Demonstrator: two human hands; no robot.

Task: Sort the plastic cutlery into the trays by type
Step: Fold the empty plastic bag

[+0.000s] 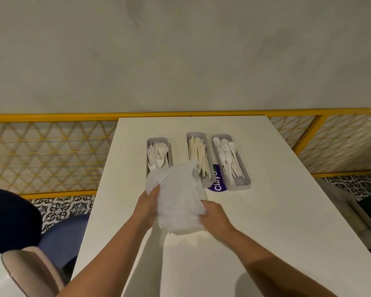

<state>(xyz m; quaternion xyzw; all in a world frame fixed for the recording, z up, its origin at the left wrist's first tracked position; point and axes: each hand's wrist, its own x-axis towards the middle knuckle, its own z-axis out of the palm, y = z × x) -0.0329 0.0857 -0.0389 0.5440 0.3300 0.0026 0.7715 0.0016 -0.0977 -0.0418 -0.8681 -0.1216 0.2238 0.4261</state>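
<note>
2 hands (left hand, right hand) around white bag before 3 trays

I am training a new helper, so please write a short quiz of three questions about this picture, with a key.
1. True or false: the left tray holds spoons.
2. The left hand and the right hand together hold: A) a white bag B) a fork C) a tray.
3. Fill in: the middle tray holds ____.
Key: 1 false, it holds forks; 2 A; 3 knives.
</note>
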